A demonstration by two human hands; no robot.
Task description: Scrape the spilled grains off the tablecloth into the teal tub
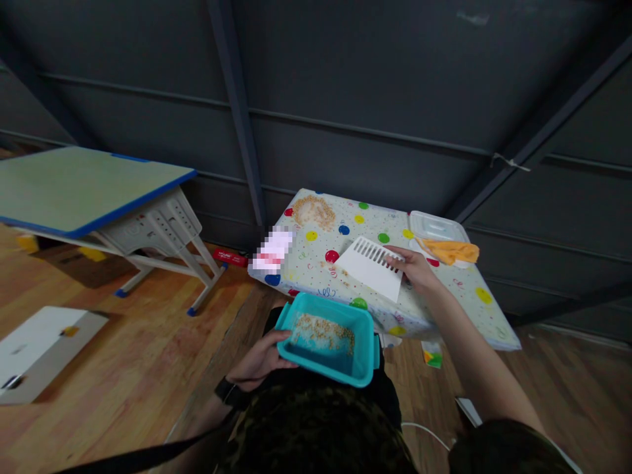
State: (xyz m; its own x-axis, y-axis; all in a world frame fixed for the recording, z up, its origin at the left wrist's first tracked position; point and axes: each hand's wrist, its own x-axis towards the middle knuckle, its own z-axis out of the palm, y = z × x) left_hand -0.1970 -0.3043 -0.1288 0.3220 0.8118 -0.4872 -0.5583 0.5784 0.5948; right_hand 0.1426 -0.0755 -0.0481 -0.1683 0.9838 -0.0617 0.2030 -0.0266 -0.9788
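My left hand [264, 359] grips the left end of a turquoise plastic basin [363, 365], which is held over my lap at the table's front edge. Inside the basin lie yellowish beans [320, 327] mixed with white grains. With my right hand [412, 265] I hold a white slotted plastic scraper [372, 273] by its right side, low over the table. A few loose beans [345, 271] lie by the scraper's left edge. Farther back on the left, a ring of beans [315, 212] surrounds a pale heap of grains on the tablecloth.
The small table has a dotted tablecloth [459, 303]. On its right lie an orange cloth [451, 251] and a clear plastic lid [437, 226]. A blurred pinkish rectangle [274, 250] is at the left edge. A blue-edged desk [99, 184] stands left; a dark wall [370, 79] rises behind.
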